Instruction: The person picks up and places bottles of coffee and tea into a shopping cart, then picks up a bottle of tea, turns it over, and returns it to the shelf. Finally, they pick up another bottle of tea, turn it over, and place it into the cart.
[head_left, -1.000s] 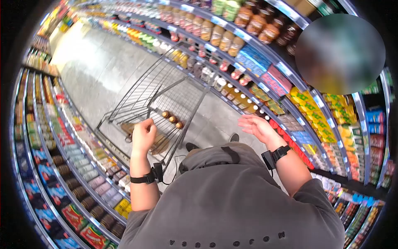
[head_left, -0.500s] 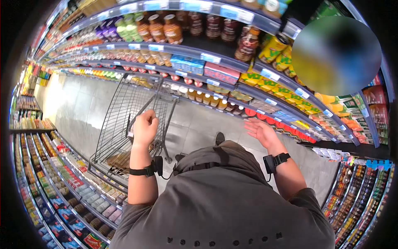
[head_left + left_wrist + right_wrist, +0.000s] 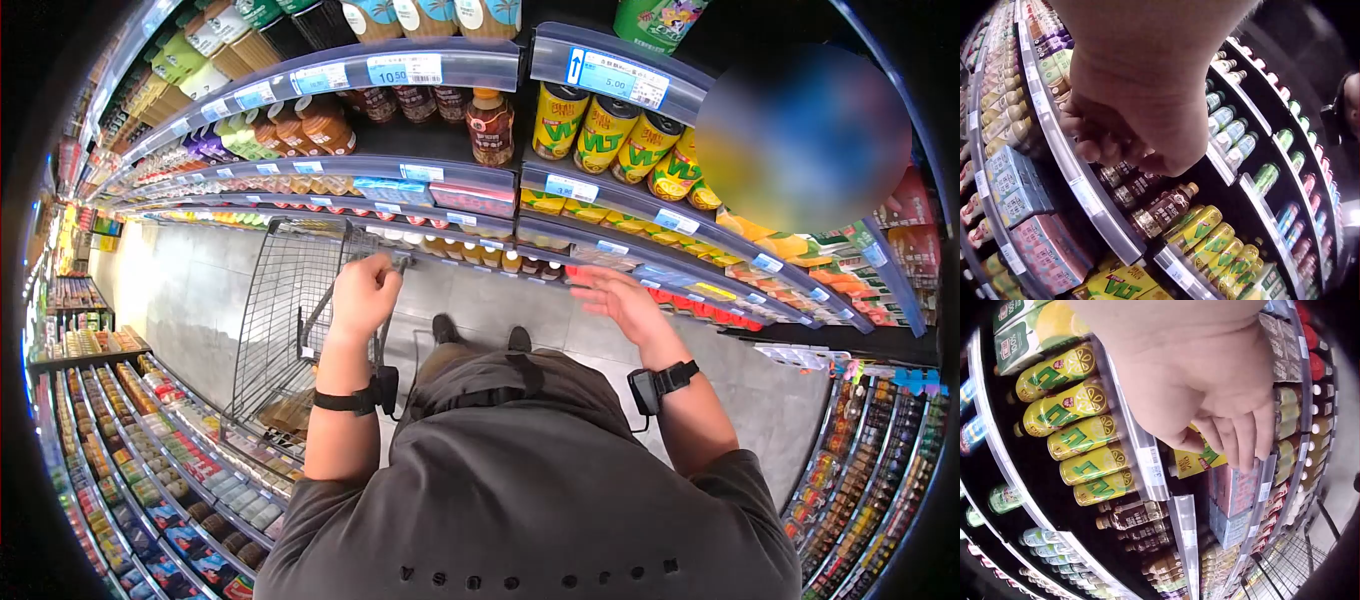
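My left hand point(image 3: 364, 295) is raised before the drinks shelves with its fingers loosely curled, and nothing is in it. In the left wrist view, dark brown bottles point(image 3: 1161, 211) stand on the shelf behind and below that hand. My right hand point(image 3: 622, 305) is held out with its fingers straight, palm bare. Yellow drink bottles point(image 3: 1063, 407) marked VLT show beside it in the right wrist view. In the head view one brown bottle with an orange cap point(image 3: 490, 128) stands at the shelf's front edge, beyond both hands. Yellow VLT cans point(image 3: 606, 133) line up to its right.
A wire shopping cart point(image 3: 268, 300) stands on the grey floor at the left, a brown item point(image 3: 285, 410) low in it. Stocked shelves point(image 3: 150, 470) run along the lower left and more point(image 3: 850, 470) at the lower right. Pink cartons point(image 3: 1232, 490) sit on a lower drinks shelf.
The view has turned and come closer to the drinks shelves, so the brown bottle and yellow cans look larger. The cart shows farther left. Both hands stay raised in much the same pose.
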### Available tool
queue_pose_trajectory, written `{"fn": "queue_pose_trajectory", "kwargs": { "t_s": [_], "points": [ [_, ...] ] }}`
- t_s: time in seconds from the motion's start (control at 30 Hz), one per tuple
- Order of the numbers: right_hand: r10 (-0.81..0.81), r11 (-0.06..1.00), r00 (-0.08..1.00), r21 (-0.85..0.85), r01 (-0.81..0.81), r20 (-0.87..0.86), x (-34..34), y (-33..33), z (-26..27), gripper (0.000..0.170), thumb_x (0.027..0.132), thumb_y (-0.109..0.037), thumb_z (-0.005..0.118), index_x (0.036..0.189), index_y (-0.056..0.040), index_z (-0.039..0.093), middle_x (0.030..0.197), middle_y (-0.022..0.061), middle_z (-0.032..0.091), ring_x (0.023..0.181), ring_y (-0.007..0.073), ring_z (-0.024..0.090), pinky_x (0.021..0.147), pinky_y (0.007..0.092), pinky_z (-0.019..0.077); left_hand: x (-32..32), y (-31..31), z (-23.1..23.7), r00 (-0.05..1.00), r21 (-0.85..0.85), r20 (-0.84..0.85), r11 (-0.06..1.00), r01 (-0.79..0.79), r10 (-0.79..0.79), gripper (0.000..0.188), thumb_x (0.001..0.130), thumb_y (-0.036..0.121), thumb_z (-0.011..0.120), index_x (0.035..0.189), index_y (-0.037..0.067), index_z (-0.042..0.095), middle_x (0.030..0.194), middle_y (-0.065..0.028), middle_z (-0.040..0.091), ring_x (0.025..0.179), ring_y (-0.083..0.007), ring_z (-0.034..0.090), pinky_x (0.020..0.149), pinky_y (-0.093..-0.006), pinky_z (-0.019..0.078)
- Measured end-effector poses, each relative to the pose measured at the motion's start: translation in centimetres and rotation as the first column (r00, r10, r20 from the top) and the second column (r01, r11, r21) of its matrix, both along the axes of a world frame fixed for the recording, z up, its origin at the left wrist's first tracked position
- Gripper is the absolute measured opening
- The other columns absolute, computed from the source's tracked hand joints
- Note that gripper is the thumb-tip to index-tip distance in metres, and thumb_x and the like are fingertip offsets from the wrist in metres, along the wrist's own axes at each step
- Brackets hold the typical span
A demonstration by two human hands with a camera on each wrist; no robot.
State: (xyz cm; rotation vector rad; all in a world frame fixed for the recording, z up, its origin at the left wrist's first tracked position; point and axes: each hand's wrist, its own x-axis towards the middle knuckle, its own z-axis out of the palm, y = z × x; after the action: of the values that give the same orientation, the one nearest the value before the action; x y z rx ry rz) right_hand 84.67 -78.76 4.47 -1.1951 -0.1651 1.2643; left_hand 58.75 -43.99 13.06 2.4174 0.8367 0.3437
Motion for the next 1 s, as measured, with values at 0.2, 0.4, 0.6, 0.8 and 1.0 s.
{"fn": "queue_pose_trajectory", "kwargs": {
  "t_s": [0.2,0.4,0.6,0.8,1.0],
  "points": [
    [0.080,0.997,0.991,0.001,-0.080,0.109,0.9,4.6,4.2,0.046,0.106,-0.024,0.051,0.147,-0.0044,0.051,0.144,0.0134,0.060,0.129,0.0250,0.062,0.105,0.0380,0.0486,3.0,1.1,1.2,0.997,-0.031,0.019,0.996,0.080,-0.079,0.011,0.082,0.006,0.056,0.075,-0.002,0.051,0.060,-0.0171,0.048,0.053,-0.0260,0.044,0.054,-0.0390,0.0386],
    [0.157,0.971,0.961,0.139,-0.192,0.228,1.4,8.5,8.8,0.053,0.105,-0.026,0.056,0.151,-0.0035,0.047,0.151,0.0123,0.055,0.137,0.0265,0.056,0.110,0.0389,0.0458,8.5,4.2,1.9,0.968,-0.050,0.155,0.977,0.205,-0.195,0.011,0.080,0.007,0.058,0.074,0.001,0.050,0.061,-0.0169,0.052,0.055,-0.0332,0.053,0.055,-0.0414,0.0428],
    [0.175,0.928,0.852,0.205,-0.310,0.494,3.0,13.6,11.9,0.067,0.101,-0.016,0.060,0.162,-0.0065,0.032,0.169,0.0103,0.030,0.155,0.0229,0.029,0.123,0.0419,0.0294,15.6,6.3,4.4,0.879,0.023,0.288,0.921,0.389,-0.379,0.018,0.095,0.009,0.060,0.082,0.000,0.052,0.064,-0.0175,0.051,0.057,-0.0351,0.050,0.056,-0.0407,0.0415],
    [0.113,0.942,0.765,0.176,-0.284,0.635,3.8,15.8,11.4,0.076,0.099,-0.008,0.063,0.163,-0.0044,0.024,0.173,0.0103,0.012,0.158,0.0220,0.016,0.126,0.0443,0.0223,19.0,8.7,3.4,0.852,-0.024,0.362,0.910,0.413,-0.377,0.014,0.098,0.012,0.059,0.098,-0.002,0.064,0.085,-0.0198,0.065,0.075,-0.0384,0.061,0.071,-0.0452,0.0485],
    [0.051,0.940,0.786,0.236,-0.246,0.616,3.9,16.7,10.2,0.086,0.098,-0.004,0.063,0.165,-0.0046,0.010,0.172,0.0144,0.013,0.159,0.0249,0.014,0.127,0.0451,0.0185,21.2,8.1,5.0,0.730,-0.022,0.439,0.806,0.592,-0.524,0.022,0.098,0.015,0.065,0.113,-0.001,0.068,0.100,-0.0140,0.071,0.091,-0.0276,0.067,0.082,-0.0384,0.0518]
  ]
}}
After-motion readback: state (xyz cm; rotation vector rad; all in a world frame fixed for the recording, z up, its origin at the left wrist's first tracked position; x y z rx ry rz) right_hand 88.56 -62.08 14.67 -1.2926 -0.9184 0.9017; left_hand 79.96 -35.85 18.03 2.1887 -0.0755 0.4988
